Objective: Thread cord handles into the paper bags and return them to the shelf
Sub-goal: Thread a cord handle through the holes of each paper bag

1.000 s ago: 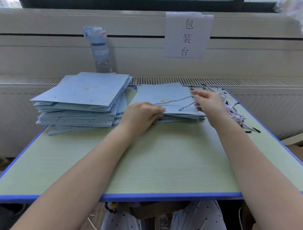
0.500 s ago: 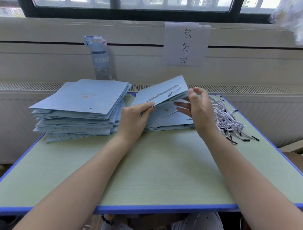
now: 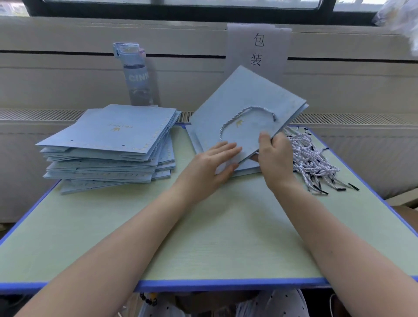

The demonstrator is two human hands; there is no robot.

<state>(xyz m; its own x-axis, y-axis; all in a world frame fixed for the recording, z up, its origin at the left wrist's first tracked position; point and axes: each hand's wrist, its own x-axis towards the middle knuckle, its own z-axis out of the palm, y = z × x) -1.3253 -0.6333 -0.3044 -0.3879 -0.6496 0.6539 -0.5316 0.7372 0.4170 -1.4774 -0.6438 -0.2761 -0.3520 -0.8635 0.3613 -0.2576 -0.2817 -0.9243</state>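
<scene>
Right hand [image 3: 274,156] grips tilted paper bag [image 3: 246,106]; left hand [image 3: 213,163] flat beneath.

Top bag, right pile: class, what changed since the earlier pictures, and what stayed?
The top bag, flat a second ago, has tilted up off its pile; the right hand now grips its near edge, the left hand rests flat on it; left stack, bottle and loose cords stayed put.

You get soft, even daylight from the window [image 3: 226,2] ahead. Edges bow; the top right corner is blurred.

Green, blue-edged table [image 3: 203,249] carries a bag stack [image 3: 108,144] left, thinner pile [image 3: 246,169] centre — loose cords [image 3: 312,163] right.
</scene>
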